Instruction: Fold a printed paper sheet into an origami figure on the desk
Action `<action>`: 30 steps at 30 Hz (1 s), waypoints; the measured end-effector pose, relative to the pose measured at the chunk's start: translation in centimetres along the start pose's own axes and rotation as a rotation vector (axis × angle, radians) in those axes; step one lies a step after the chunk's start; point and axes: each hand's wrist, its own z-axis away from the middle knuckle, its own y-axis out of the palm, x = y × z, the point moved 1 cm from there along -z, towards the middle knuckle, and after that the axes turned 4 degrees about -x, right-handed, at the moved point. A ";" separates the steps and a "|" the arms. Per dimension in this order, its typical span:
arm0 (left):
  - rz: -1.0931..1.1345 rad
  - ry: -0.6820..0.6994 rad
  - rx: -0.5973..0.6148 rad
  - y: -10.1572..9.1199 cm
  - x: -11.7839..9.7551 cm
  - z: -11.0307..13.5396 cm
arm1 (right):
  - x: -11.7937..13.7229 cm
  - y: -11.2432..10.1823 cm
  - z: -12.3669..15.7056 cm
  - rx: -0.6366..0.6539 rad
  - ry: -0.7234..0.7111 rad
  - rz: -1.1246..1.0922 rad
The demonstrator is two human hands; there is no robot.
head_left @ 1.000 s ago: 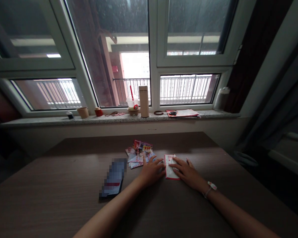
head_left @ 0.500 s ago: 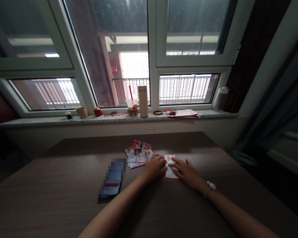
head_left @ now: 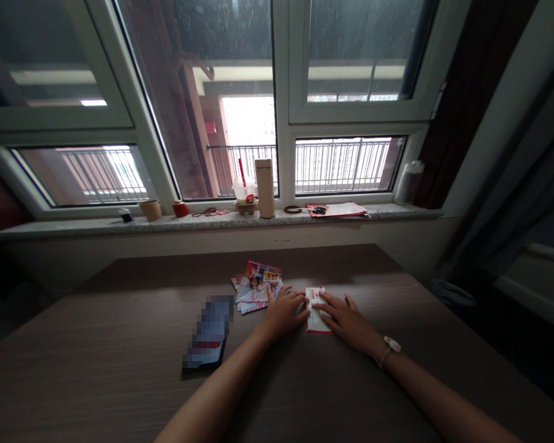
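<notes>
A white paper slip with red edges (head_left: pixel 313 315) lies flat on the brown wooden table (head_left: pixel 120 369). My left hand (head_left: pixel 284 314) rests at the slip's left edge with its fingers curled, fingertips touching the paper. My right hand (head_left: pixel 346 320) lies flat on the slip's right side, fingers stretched out and pressing it down; a bracelet shows on that wrist. Just beyond my left hand sits a loose pile of colourful printed papers (head_left: pixel 256 286).
A dark phone (head_left: pixel 208 335) lies to the left of my left arm. The stone windowsill (head_left: pixel 74 226) carries a tall beige flask (head_left: pixel 264 187), a drink cup with a red straw (head_left: pixel 244 192), small cups, scissors and red papers (head_left: pixel 339 210). A dark curtain hangs at right.
My left hand has curled its fingers in at the slip's left edge and stayed there. The right hand has kept pressing the slip. The view has shifted slightly.
</notes>
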 end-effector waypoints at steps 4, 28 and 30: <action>-0.005 0.001 0.004 0.1 0.0 0.0 | 0.1 -0.1 0.0 0.011 0.007 0.005; -0.041 -0.005 0.108 -0.6 -0.3 -0.4 | -0.7 0.3 -0.3 -0.046 0.069 -0.169; -0.066 -0.002 0.118 -0.7 -0.2 -0.4 | -1.1 0.5 -0.5 -0.078 0.079 -0.200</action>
